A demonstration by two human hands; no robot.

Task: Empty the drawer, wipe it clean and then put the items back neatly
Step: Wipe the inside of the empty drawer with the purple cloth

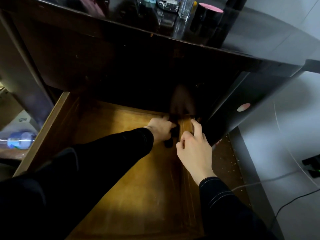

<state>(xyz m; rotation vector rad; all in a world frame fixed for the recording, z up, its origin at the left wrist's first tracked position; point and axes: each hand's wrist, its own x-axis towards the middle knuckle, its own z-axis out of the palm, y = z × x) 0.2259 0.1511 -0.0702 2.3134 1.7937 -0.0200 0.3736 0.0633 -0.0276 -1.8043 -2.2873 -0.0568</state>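
Observation:
The wooden drawer [121,170] is pulled far out from a dark desk, and its lit floor is bare. At its far right corner my left hand [161,129] grips the handle of a dark item [181,103]. The item's broad end is blurred in the shadow under the desk, so I cannot tell what it is. My right hand [194,149] sits just beside the left one. It straddles the drawer's right side wall [188,187], thumb inside and fingers curled over the outer side. Both sleeves are dark.
The glossy desk top [259,40] overhangs the drawer's back and carries a clear glass bottle [186,7], a black cylinder with a pink top [207,16] and other small things. A plastic bottle [20,140] lies at the left. Cables and a power strip [311,166] are on the floor at the right.

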